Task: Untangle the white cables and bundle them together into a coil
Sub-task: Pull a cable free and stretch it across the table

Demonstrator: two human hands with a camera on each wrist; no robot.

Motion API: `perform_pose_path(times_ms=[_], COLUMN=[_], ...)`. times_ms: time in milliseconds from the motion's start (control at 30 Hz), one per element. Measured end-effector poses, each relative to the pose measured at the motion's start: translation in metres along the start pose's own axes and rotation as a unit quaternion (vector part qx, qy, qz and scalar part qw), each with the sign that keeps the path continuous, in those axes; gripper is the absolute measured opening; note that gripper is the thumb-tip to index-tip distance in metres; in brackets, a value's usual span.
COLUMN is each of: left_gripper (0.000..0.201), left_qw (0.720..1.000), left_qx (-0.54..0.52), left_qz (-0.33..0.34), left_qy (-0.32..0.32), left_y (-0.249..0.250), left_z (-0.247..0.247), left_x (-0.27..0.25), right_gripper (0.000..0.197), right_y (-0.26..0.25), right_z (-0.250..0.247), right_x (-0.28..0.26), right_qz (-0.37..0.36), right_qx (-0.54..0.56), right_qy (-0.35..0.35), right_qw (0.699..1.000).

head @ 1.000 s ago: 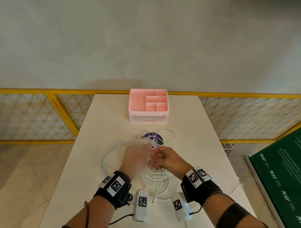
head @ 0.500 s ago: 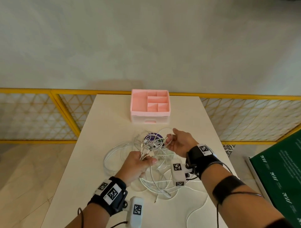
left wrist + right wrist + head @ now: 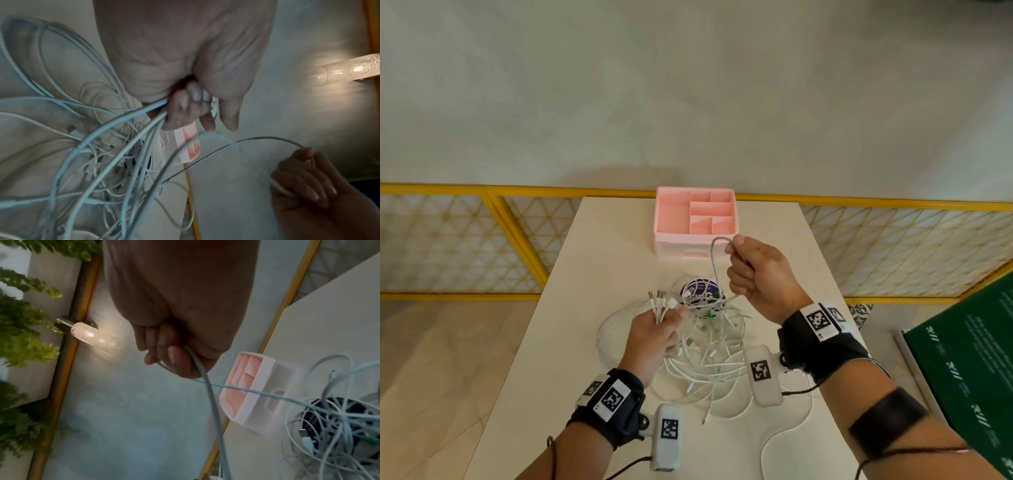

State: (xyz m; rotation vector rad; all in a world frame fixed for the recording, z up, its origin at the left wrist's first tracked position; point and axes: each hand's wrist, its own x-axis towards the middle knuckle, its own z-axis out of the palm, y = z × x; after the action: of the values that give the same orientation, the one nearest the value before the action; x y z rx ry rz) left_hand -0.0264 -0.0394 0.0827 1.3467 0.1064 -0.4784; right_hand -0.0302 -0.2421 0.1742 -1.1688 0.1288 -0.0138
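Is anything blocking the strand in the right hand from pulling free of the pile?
Yes. The strand held by the right hand runs into the tangled cables, crossing other loops over the purple disc.

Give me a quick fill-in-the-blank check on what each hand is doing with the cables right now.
1. The left hand grips a bunch of cable ends whose ____ stick out above the fingers.
2. The right hand lifts a single cable in front of the ____ organizer.
3. The rest of the cables lie in a loose ____ on the table.

Missing words: plugs; pink; tangle
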Motion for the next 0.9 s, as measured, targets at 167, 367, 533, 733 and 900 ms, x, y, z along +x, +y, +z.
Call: perform_pose_path(times_ms=[167, 367, 533, 733, 900], left_gripper=[0.016, 0.033, 0.029, 0.024, 0.027], left_qw=[0.998, 0.991, 0.991, 0.998, 0.987], left_qx=[-0.054, -0.132, -0.132, -0.015, 0.112], left_qz=[-0.01, -0.024, -0.011, 0.001, -0.007], left_qy=[0.012, 0.004, -0.008, -0.055, -0.115], left_y=[0.005, 0.018, 0.02, 0.013, 0.006], left_z=[0.005, 0.016, 0.018, 0.021, 0.028], left_x=[0.005, 0.013, 0.013, 0.003, -0.01], right_gripper=[0.015, 0.014, 0.013, 0.024, 0.025], right_y=[0.017, 0.049, 0.076, 0.066, 0.047], right_z=[-0.007, -0.009, -0.018, -0.009, -0.001], right_x=[-0.012, -0.026, -0.031, -0.025, -0.012], right_qz=[0.013, 0.095, 0.151, 0.128, 0.102], right_qx=[-0.068, -0.278, -0.316, -0.228, -0.06], right_qy=[-0.04, -0.112, -0.068, -0.01, 0.069], right_qw=[0.997, 0.949, 0.934, 0.965, 0.991])
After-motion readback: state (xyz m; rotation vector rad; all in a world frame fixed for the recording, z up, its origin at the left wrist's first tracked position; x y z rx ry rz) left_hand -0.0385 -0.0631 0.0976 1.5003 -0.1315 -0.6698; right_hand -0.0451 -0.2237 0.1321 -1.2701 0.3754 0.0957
